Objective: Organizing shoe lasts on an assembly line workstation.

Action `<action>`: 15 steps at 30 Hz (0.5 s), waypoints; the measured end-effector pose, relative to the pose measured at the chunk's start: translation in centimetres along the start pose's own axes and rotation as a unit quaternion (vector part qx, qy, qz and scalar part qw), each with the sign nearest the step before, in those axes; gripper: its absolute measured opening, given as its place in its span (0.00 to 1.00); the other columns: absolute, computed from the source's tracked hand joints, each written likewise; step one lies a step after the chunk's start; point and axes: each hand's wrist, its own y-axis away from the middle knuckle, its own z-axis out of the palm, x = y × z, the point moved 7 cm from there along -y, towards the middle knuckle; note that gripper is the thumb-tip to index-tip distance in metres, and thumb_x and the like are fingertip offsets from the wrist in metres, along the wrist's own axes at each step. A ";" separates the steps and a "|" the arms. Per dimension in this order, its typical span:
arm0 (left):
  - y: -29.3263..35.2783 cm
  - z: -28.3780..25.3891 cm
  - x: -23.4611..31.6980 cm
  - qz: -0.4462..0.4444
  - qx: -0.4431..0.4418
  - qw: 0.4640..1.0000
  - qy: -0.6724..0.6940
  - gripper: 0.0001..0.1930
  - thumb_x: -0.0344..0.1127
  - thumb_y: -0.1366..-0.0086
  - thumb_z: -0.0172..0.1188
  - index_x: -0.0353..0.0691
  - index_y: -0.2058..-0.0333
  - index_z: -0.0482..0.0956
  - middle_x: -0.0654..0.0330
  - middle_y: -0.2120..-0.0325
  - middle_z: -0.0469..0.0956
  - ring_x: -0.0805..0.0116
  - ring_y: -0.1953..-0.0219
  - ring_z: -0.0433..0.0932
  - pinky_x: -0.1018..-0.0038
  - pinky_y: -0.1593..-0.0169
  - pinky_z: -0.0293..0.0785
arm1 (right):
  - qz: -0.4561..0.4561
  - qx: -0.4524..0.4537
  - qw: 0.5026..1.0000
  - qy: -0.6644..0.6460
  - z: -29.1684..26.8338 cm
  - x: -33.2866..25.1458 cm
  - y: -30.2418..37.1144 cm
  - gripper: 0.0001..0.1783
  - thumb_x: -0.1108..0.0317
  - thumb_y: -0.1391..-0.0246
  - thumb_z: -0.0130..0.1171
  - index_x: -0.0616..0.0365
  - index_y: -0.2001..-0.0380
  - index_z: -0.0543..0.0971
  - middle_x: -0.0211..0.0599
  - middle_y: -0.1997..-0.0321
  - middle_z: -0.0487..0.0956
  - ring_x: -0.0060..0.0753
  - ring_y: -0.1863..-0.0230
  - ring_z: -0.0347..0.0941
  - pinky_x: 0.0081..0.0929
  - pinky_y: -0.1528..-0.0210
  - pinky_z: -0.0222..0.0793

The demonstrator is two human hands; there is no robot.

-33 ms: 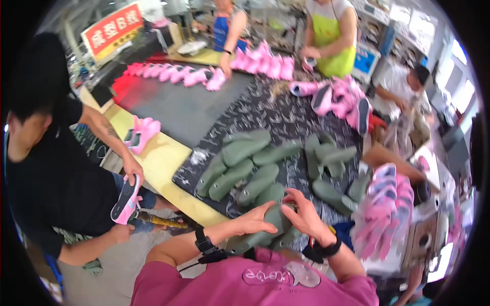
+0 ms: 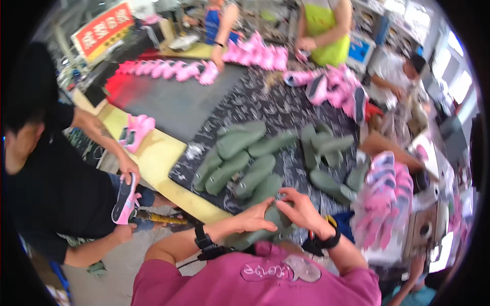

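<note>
Fingers curled, a worker's left hand (image 2: 253,220) and right hand (image 2: 305,213) grip a smooth olive-green foot-shaped form (image 2: 277,217) near a black, white-patterned surface (image 2: 240,102), their hold virtually unchanged, suggesting handling continues.

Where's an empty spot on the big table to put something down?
The biggest bare patch is the grey tabletop, between the row of pink shoes and the yellow board. The patterned black mat has some room beyond the green shoe forms. It's crowded around the left hand and right hand, where green forms bunch up.
</note>
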 end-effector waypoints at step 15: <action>3.6 -5.8 -1.4 0.068 0.180 0.977 -0.095 0.22 0.34 0.45 0.62 0.34 0.52 0.70 0.52 0.63 0.76 0.64 0.61 0.76 0.71 0.57 0.73 | 0.185 -0.121 0.937 -0.272 1.6 8.5 7.4 0.23 0.58 0.50 0.61 0.71 0.62 0.77 0.34 0.71 0.78 0.20 0.70 0.70 0.22 0.67 0.67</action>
